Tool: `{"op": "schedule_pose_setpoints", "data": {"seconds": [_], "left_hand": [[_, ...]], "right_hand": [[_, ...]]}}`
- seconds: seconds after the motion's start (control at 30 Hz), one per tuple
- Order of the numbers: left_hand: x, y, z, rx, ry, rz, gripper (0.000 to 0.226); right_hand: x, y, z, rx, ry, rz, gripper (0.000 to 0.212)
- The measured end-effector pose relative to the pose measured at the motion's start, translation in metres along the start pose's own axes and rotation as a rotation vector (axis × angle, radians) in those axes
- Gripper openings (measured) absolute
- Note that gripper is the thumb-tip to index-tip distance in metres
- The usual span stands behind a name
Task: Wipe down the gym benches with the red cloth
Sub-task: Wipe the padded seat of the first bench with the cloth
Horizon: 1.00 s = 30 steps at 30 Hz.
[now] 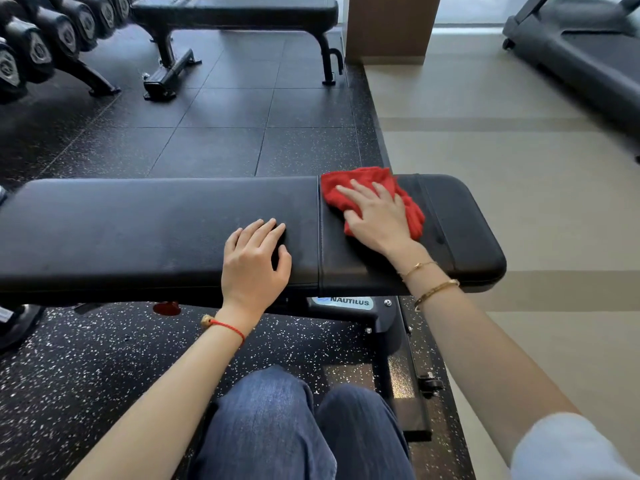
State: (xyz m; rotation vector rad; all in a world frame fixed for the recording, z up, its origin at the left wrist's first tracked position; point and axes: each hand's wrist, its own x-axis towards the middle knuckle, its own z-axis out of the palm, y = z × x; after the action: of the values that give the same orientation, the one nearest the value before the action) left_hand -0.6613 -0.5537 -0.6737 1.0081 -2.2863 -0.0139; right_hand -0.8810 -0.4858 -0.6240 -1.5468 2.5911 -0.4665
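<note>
A black padded gym bench runs across the view in front of me, with a seam splitting the long pad from the short seat pad on the right. The red cloth lies crumpled on the seat pad. My right hand presses flat on the cloth, fingers spread and pointing up-left. My left hand rests palm-down on the long pad just left of the seam, holding nothing. A second black bench stands farther back at the top.
A dumbbell rack fills the top left. A treadmill stands at the top right on the pale floor. A brown pillar rises behind the far bench. Black rubber tiles lie between the benches. My knees in jeans are below the bench.
</note>
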Motion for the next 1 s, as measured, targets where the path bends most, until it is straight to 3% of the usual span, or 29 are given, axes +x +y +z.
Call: {"op": "schedule_pose_setpoints", "data": {"seconds": [0.13, 0.23, 0.37, 0.47, 0.63, 0.77, 0.9, 1.0], "left_hand": [[0.001, -0.001, 0.001, -0.004, 0.004, -0.001, 0.039], [0.0, -0.003, 0.003, -0.013, 0.007, 0.003, 0.039], [-0.001, -0.004, 0.004, -0.01, -0.001, 0.007, 0.039], [0.0, -0.002, 0.003, -0.001, -0.007, 0.002, 0.04], [-0.001, -0.001, 0.001, -0.007, -0.006, -0.007, 0.039], [-0.001, -0.001, 0.0, -0.014, -0.018, -0.003, 0.04], [-0.002, -0.001, 0.0, -0.009, -0.022, 0.009, 0.04], [-0.002, 0.002, -0.001, 0.006, -0.029, 0.002, 0.04]], "right_hand": [[-0.046, -0.009, 0.005, 0.009, 0.011, -0.19, 0.053], [-0.073, 0.019, -0.002, 0.023, 0.05, -0.227, 0.052], [-0.061, 0.063, -0.018, -0.01, 0.145, 0.034, 0.051], [-0.044, 0.049, -0.017, -0.034, 0.122, 0.14, 0.052], [-0.069, 0.0, 0.002, -0.008, 0.039, -0.072, 0.054], [-0.103, 0.014, 0.001, -0.009, 0.066, -0.177, 0.055], [-0.097, 0.067, -0.018, -0.029, 0.196, 0.125, 0.051], [-0.074, 0.072, -0.022, -0.016, 0.199, 0.308, 0.05]]}}
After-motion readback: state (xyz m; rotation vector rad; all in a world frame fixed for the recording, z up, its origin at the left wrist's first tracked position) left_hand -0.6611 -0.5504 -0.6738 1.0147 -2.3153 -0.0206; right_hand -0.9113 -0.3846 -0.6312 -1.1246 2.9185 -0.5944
